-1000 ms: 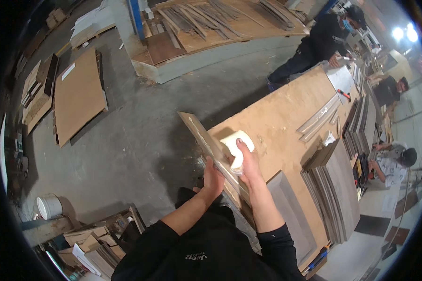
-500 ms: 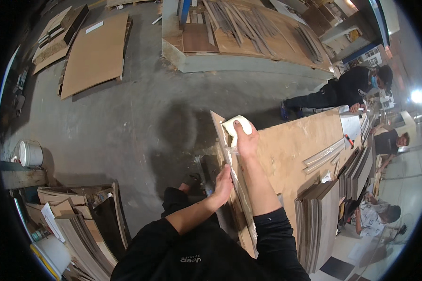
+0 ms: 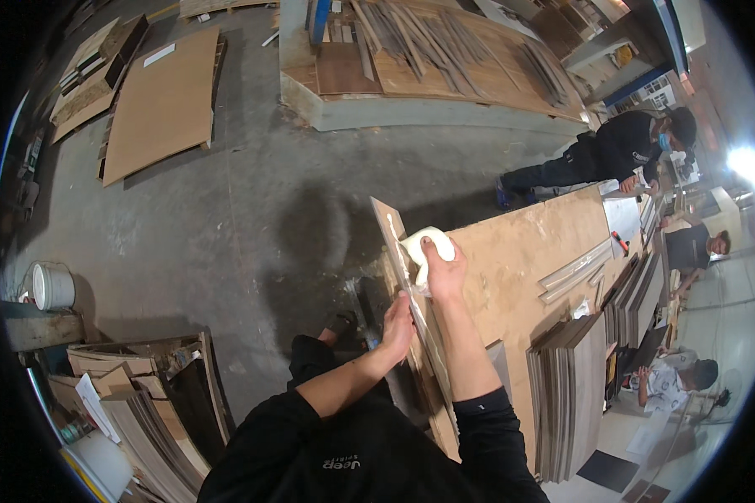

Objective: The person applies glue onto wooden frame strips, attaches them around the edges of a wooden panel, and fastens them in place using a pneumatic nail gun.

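A long, narrow wooden board (image 3: 385, 220) is held on edge along the near left side of the workbench, its far end jutting past the bench. A line of white glue (image 3: 393, 237) runs along its upper edge. My right hand (image 3: 446, 267) grips a cream-white squeeze bottle (image 3: 433, 237), thumb on its side, with the bottle tipped down against the board's edge. The nozzle is hidden. My left hand (image 3: 398, 325) is closed on the board nearer to me, steadying it from the left side.
The plywood benchtop (image 3: 520, 251) stretches away to the right, with thin strips (image 3: 575, 270) and stacked grey panels (image 3: 566, 394) on it. Co-workers stand beyond, one in dark clothes (image 3: 625, 147). A white bucket (image 3: 53, 286) and leaning offcuts (image 3: 147, 402) are at left.
My right hand has drawn the bottle slightly nearer to me along the board. More of the white glue line shows at the far end. My left hand keeps its hold.
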Tool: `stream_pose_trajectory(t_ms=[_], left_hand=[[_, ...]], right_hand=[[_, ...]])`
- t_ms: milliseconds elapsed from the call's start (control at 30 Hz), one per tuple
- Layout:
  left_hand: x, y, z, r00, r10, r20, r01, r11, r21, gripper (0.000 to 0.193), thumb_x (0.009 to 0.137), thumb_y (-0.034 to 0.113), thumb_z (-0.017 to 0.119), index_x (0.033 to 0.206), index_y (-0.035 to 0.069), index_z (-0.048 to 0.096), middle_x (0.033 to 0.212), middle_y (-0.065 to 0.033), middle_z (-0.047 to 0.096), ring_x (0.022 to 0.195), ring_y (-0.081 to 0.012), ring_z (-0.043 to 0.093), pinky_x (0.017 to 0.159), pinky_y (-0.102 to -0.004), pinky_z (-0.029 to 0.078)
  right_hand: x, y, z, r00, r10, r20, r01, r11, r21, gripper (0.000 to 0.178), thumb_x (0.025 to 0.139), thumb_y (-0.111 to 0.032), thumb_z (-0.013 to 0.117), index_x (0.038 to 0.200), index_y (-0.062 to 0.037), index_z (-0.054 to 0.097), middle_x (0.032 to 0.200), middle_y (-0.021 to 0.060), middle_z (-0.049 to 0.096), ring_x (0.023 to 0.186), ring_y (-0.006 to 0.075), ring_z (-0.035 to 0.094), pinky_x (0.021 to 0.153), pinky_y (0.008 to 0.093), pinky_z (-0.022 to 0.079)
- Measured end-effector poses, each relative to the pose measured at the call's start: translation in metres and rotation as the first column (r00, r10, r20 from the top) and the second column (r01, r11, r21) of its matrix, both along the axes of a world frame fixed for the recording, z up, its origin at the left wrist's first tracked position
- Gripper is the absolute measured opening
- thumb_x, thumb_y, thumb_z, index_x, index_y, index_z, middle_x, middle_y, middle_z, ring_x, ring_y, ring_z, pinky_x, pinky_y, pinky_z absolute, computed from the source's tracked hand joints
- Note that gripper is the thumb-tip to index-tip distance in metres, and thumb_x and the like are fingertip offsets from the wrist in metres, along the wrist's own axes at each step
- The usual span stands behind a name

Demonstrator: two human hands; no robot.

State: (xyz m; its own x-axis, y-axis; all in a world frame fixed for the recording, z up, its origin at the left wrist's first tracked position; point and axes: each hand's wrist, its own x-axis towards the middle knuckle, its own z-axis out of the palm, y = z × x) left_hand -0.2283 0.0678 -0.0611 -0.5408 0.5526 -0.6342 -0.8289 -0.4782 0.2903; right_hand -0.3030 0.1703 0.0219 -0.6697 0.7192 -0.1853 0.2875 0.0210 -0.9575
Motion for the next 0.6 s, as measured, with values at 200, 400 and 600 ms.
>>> stream_pose_trajectory(t_ms=[200, 400, 600], left_hand=[[-0.006, -0.003, 0.015, 0.999, -0.025, 0.028, 0.026, 0.999, -0.030, 0.046, 0.110, 0.037, 0.036, 0.141, 0.005, 0.046, 0.142, -0.0097, 0.054, 0.130, -0.0214, 0.051, 0.109, -0.0384, 0.042], [-0.007, -0.005, 0.020, 0.997, 0.054, -0.054, -0.052, 0.998, 0.045, 0.049, 0.109, 0.042, 0.036, 0.135, 0.002, 0.049, 0.129, -0.0118, 0.061, 0.118, -0.0224, 0.061, 0.102, -0.0383, 0.049], [-0.012, -0.008, 0.018, 0.989, -0.085, -0.124, 0.093, 0.994, 0.059, 0.054, 0.110, 0.045, 0.030, 0.140, 0.002, 0.044, 0.135, -0.0155, 0.058, 0.127, -0.0250, 0.055, 0.107, -0.0418, 0.043]], right_hand=[[0.045, -0.006, 0.010, 0.997, -0.054, 0.046, 0.053, 0.999, 0.009, 0.024, 0.088, -0.016, 0.076, 0.103, 0.0018, 0.071, 0.092, 0.0056, 0.073, 0.081, 0.0112, 0.066, 0.075, 0.0275, 0.053], [0.100, -0.012, 0.017, 0.989, -0.122, 0.085, 0.122, 0.993, 0.006, 0.023, 0.088, -0.014, 0.076, 0.103, 0.0025, 0.071, 0.091, 0.0058, 0.073, 0.081, 0.0110, 0.066, 0.075, 0.0266, 0.053], [0.160, -0.021, 0.026, 0.963, -0.208, 0.169, 0.207, 0.978, 0.027, 0.018, 0.089, -0.011, 0.072, 0.101, 0.0017, 0.070, 0.088, 0.0036, 0.072, 0.079, 0.0089, 0.063, 0.074, 0.0258, 0.051]])
